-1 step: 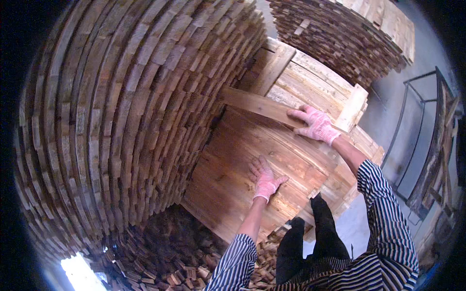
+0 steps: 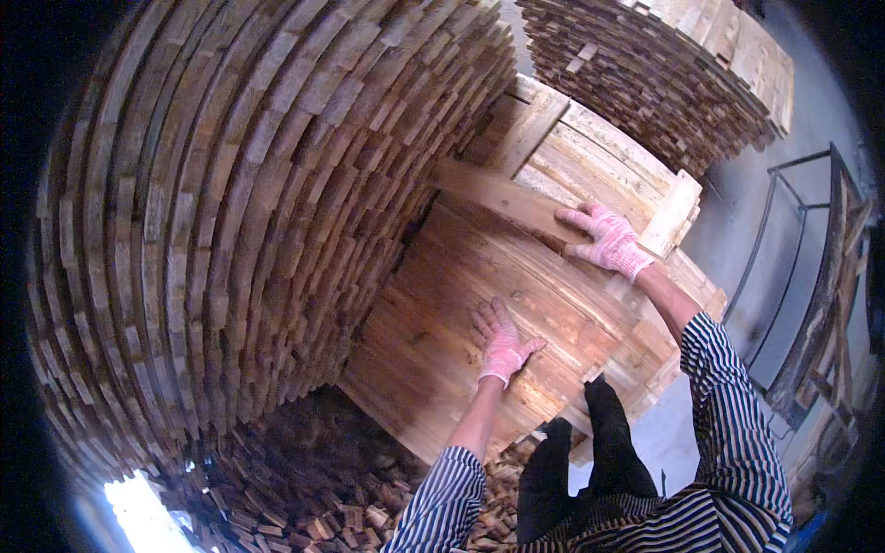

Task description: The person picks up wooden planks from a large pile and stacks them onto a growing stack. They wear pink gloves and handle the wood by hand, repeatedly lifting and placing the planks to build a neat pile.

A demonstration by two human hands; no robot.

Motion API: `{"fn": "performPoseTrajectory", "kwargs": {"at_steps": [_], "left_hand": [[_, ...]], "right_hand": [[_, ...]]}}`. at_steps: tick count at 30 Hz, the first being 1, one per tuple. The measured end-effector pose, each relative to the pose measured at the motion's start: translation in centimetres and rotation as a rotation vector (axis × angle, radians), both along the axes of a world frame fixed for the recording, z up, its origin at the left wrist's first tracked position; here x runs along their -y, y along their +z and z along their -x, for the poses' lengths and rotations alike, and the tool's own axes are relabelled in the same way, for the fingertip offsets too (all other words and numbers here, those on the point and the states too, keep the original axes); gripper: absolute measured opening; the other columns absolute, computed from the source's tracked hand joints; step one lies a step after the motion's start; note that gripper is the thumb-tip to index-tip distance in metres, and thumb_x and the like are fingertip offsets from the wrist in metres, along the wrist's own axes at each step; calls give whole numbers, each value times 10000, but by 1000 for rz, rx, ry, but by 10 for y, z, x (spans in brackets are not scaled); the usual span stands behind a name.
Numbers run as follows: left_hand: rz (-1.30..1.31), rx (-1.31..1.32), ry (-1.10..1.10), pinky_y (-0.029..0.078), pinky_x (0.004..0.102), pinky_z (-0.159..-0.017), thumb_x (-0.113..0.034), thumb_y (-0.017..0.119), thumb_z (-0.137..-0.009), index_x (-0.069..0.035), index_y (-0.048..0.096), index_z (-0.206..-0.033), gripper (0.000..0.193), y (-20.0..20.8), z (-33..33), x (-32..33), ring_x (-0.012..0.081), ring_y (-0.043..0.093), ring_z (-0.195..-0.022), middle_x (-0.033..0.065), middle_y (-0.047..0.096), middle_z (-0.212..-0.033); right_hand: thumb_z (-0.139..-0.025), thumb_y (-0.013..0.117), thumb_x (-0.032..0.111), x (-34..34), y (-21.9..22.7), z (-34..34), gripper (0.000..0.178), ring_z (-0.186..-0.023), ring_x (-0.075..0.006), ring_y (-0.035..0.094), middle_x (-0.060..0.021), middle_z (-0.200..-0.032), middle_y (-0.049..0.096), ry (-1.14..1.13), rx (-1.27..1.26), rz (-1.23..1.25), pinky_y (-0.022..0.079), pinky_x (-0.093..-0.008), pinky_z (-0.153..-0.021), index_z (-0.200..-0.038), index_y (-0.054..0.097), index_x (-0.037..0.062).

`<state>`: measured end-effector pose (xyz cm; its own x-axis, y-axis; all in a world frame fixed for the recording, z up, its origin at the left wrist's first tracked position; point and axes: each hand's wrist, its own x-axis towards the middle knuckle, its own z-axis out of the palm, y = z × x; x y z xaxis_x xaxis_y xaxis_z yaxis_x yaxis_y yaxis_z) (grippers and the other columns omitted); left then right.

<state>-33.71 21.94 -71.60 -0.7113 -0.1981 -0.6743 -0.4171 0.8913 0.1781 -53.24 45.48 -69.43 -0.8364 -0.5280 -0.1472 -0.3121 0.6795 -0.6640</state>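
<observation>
My right hand, in a pink knitted glove, grips the near end of a loose wooden plank. That plank lies slantwise across the top of a low stack of boards and points toward the tall pile on the left. My left hand, gloved the same way, rests flat with spread fingers on the stack's top board and holds nothing. Both striped sleeves enter the head view from the lower edge.
A tall wall of stacked planks rises at the left, touching the low stack. Another plank pile stands at the upper right. A metal frame stands on the grey floor at the right. Small wood offcuts litter the ground below.
</observation>
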Motion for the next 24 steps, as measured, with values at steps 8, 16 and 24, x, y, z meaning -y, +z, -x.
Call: {"fn": "performPoseTrajectory", "kwargs": {"at_steps": [8,16,24], "left_hand": [[-264,-223,67,6,675,-1189,-590,849,-642,-23,-18,-1607,1416,-14,-15,10,506,-104,-1516,291,-53,-1658],[-435,-55,238,222,470,-1241,-594,742,-770,-8,253,-1576,1110,68,-14,65,411,246,-1507,277,269,-1611],[-495,-353,873,318,445,-1189,-724,576,-871,-32,280,-1574,1030,170,-209,99,392,379,-1444,251,396,-1557]], "right_hand": [[-940,614,347,31,-11,-41,478,-1122,-417,566,-234,-1215,563,-94,-111,-62,477,-470,-956,-1393,561,203],[-991,571,351,40,-15,-54,574,-1401,-405,404,-221,-1553,386,16,-97,-304,359,-456,-1144,-1531,437,207],[-1011,465,427,136,-24,-81,681,-1457,-365,347,-218,-1593,343,27,-248,-464,272,-426,-1219,-1546,335,27]]}}
